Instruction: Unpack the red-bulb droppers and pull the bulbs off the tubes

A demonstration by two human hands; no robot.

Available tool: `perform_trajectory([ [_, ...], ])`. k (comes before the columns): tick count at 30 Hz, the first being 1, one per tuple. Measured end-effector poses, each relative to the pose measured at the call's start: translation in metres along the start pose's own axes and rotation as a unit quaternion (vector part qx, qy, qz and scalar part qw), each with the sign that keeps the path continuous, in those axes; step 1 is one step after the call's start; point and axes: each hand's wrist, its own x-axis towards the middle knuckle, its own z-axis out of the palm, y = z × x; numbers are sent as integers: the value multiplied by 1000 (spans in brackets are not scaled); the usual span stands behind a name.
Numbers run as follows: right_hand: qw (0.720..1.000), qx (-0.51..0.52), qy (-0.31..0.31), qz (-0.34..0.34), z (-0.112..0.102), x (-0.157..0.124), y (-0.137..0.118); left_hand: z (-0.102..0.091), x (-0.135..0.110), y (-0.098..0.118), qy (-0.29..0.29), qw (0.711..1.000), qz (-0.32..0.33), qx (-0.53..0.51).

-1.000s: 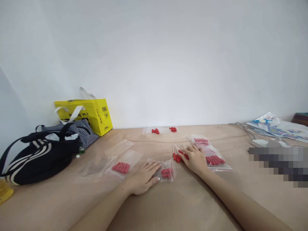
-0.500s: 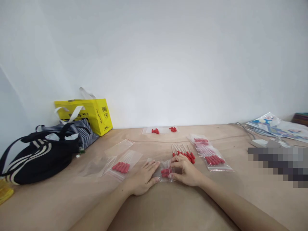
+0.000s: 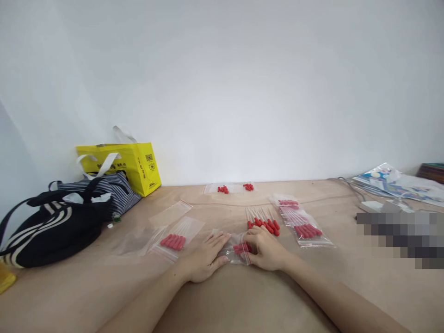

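Note:
A clear zip-lock bag (image 3: 233, 255) lies on the table between my hands, with a few red handles (image 3: 242, 248) showing near its mouth. My left hand (image 3: 207, 259) rests flat on the bag's left part, fingers stretched out. At the right end, my right hand (image 3: 265, 248) has thumb and fingers closed about the bag's mouth, beside the red handles; the exact fingertip contact is partly hidden. Just behind this hand is a loose group of red-handled tools (image 3: 267, 224) with thin pale shafts pointing away. To the left, another clear bag (image 3: 189, 226) contains several such tools.
Filled bags (image 3: 305, 226) overlap on the right. Small red pieces (image 3: 222, 189) lie on a plastic sheet by the wall. Flat clear bags (image 3: 169, 212) are at left, near a black bag (image 3: 52, 231) and a yellow bag (image 3: 149, 171). A white power strip (image 3: 373, 206) sits right.
The red handles in the bag show slightly farther right, at its mouth. My right hand has shifted a little; my left hand stays flat. The whole view has moved slightly.

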Motion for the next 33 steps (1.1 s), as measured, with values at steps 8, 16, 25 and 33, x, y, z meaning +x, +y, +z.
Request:
perform_trajectory([
  [8, 1000, -13, -15, -3, -9, -5, 5, 1, 1, -1, -1, 1000, 11, -3],
  [16, 997, 78, -3, 0, -17, -7, 8, 0, 2, -1, -6, 1000, 14, -12],
  [25, 921, 365, 39, 128, -52, -26, 76, -2, 1, 1, -15, 1000, 3, -19],
  [33, 915, 205, 278, 208, -32, -7, 73, 0, 1, -1, 44, 999, -3, -32],
])
